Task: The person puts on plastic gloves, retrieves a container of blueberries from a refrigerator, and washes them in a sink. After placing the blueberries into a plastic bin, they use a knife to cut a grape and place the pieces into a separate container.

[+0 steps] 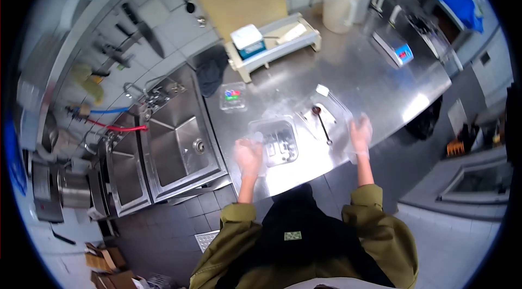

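Clear plastic container (274,139) stands on the bench (375,79) close to its near edge, directly before the person. Its contents are dark and too blurred to identify.

Left hand (249,156), gloved, is at the container's left wall with fingers curled. Motion blur prevents confirming contact, so its grip cannot be told.

Right hand (360,135), gloved, is raised over the near edge to the right of the container, fingers spread, grasping nothing visible.

Between container and right hand lies a clear tray (340,112) carrying a dark ladle (322,123).

Beyond the container, toward the bench's left edge, sits a small clear box (232,97) holding coloured pieces. A double sink (179,142) adjoins that left edge, and a dark cloth (211,74) hangs at the far left corner.

Along the far edge stand a white rack (277,44) bearing a blue-and-white box (247,39), and a white jug (340,3). A scale (399,50) with a blue display occupies the far right corner.
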The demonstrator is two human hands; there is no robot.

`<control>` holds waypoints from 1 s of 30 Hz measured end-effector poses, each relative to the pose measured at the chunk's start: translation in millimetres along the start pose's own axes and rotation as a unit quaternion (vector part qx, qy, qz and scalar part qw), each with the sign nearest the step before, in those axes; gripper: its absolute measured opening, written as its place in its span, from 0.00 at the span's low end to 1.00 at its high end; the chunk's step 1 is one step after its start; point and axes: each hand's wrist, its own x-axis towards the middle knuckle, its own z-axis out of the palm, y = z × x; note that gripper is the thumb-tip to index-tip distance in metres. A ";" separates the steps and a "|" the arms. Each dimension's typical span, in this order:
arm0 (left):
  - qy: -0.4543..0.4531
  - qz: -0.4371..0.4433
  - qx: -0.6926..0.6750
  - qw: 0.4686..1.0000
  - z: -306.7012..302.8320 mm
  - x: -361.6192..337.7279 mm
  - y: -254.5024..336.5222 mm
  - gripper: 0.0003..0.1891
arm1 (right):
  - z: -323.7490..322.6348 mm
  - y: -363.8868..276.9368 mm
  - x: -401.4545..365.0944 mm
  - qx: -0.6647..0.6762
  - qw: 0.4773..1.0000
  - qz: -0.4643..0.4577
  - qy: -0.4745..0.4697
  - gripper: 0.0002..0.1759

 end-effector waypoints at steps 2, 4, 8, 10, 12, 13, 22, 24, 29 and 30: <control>-0.047 -0.102 -0.162 0.980 -13.2 -0.6 16.1 0.13 | 90.4 98.8 -0.1 0.058 0.988 0.114 -0.085 0.27; 0.010 -0.170 -0.204 0.964 -40.7 6.8 34.5 0.13 | 41.6 17.3 5.6 0.225 0.859 0.345 -0.304 0.23; 0.051 -0.312 -0.230 0.921 -58.1 11.7 -59.5 0.15 | 51.1 26.3 7.7 0.244 0.878 0.256 -0.322 0.18; 0.069 -0.331 -0.272 0.901 -58.4 11.4 -108.8 0.14 | 44.8 27.5 3.8 0.204 0.888 0.224 -0.345 0.18; 0.054 -0.340 -0.378 0.859 -49.5 8.5 -137.1 0.12 | 43.1 44.0 -1.7 0.121 0.892 0.195 -0.390 0.18; 0.045 -0.337 -0.362 0.868 -23.2 -0.5 -169.9 0.12 | 41.2 42.9 -11.8 0.146 0.888 0.217 -0.377 0.18; -0.130 -0.043 0.148 0.980 -100.3 133.0 -211.1 0.16 | -23.7 -32.8 -86.0 0.197 0.902 0.343 -0.173 0.22; 0.041 -0.118 0.006 0.992 -185.4 244.3 -221.1 0.16 | -56.6 -68.2 -83.1 0.248 0.905 0.320 -0.127 0.19; 0.357 0.015 0.174 0.918 -316.3 466.4 -313.7 0.09 | -87.9 -143.6 -96.6 0.163 0.938 0.305 0.034 0.22; 0.292 0.025 0.281 0.914 -335.2 487.2 -315.8 0.08 | -88.8 -162.1 -103.4 0.174 0.937 0.302 0.040 0.22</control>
